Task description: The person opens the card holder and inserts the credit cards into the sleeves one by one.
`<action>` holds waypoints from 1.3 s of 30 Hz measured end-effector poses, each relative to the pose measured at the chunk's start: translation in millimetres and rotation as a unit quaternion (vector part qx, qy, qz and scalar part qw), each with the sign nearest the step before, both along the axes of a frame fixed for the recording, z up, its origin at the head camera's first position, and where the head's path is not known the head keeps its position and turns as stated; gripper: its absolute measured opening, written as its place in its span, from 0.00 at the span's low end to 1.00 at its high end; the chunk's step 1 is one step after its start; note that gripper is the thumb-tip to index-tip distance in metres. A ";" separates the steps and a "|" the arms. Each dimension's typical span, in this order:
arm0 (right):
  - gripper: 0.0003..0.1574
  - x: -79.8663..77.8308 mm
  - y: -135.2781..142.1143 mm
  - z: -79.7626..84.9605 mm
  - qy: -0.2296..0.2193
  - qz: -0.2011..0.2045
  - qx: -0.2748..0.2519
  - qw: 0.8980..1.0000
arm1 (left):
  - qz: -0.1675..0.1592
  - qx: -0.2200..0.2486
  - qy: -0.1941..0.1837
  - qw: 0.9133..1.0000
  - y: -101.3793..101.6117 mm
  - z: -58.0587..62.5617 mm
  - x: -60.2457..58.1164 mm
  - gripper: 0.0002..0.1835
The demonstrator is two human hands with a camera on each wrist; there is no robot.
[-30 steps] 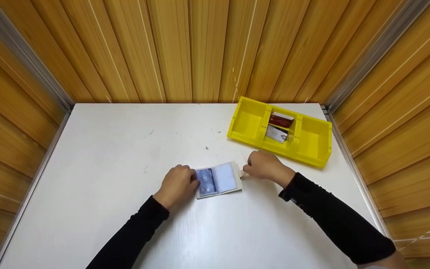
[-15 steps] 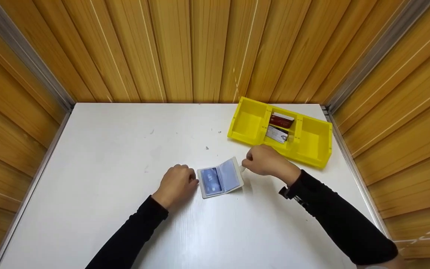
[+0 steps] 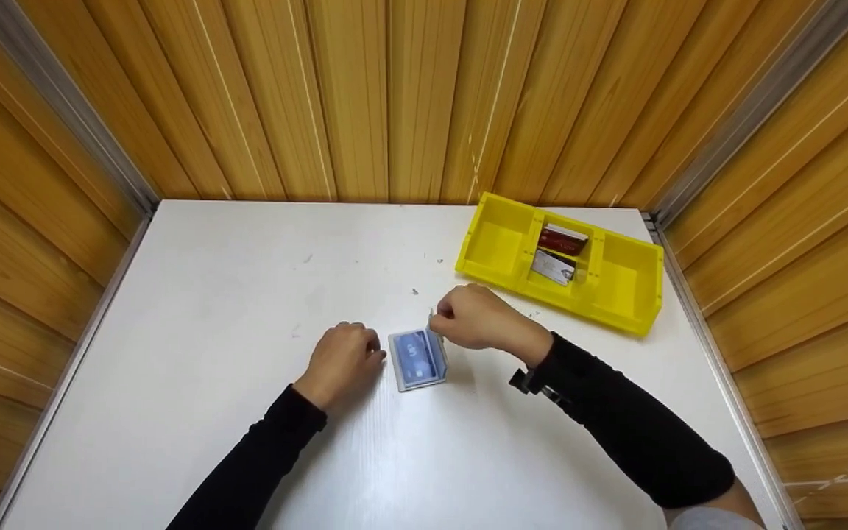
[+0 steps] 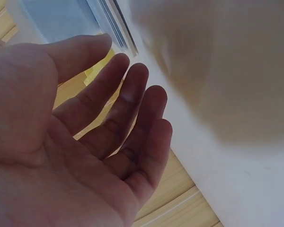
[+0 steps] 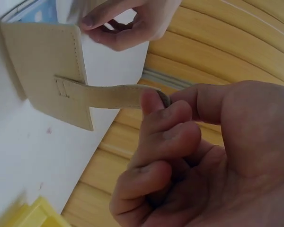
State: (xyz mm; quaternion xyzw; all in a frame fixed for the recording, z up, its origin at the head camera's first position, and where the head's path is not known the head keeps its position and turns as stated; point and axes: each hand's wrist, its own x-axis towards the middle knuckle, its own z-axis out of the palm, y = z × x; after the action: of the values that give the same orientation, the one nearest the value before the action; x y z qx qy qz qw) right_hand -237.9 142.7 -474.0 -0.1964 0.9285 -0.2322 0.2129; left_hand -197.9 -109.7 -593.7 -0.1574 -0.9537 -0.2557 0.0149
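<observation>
A small cream card holder (image 5: pixel 42 71) with clear sleeves lies on the white table, its right cover raised nearly upright. In its left sleeve a blue card (image 3: pixel 417 357) shows. My right hand (image 3: pixel 479 318) pinches the end of the cover's strap (image 5: pixel 113 96) between thumb and index finger, at the holder's far right. Just left of the holder is my left hand (image 3: pixel 344 362), its fingers loosely bent and holding nothing. The left wrist view shows that palm (image 4: pixel 75 142) with the fingertips near the holder's edge.
A yellow three-part bin (image 3: pixel 497 228) stands at the back right of the table. Its middle compartment has a dark red card (image 3: pixel 562 240) and a white-and-black card (image 3: pixel 553 266). Wood-patterned walls (image 3: pixel 350 96) enclose the table's back and sides.
My right hand has lifted the strap and moved left, swinging the holder's right cover up from nearly flat. My left hand has come off the holder's left edge.
</observation>
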 end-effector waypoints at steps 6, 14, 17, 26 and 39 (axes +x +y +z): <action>0.27 2.0 -29.7 -14.4 0.016 0.036 -0.018 0.999 | 0.014 0.004 0.015 1.000 -9.5 -0.8 0.0 0.05; 0.27 4.9 -63.1 -43.0 0.018 0.044 -0.035 0.998 | 0.030 0.000 0.012 0.999 -22.1 1.2 -1.8 0.06; 0.27 9.4 -75.2 -57.6 0.033 0.051 -0.031 0.998 | 0.027 0.001 0.019 0.999 -25.4 1.6 -3.3 0.05; 0.29 20.9 -100.7 -94.1 0.077 0.102 -0.019 0.992 | 0.044 -0.010 0.044 0.998 -32.0 3.0 -5.3 0.05; 0.29 1.3 -71.7 -84.6 0.015 0.038 -0.078 0.996 | 0.031 -0.011 0.033 0.999 -29.3 0.9 -6.4 0.04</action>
State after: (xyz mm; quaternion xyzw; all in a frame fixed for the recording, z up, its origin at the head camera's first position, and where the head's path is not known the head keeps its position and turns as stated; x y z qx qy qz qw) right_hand -236.6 70.9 -558.7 -0.2506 0.9026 -0.2926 0.1921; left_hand -204.3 -139.0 -592.9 -0.1361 -0.9599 -0.2396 0.0525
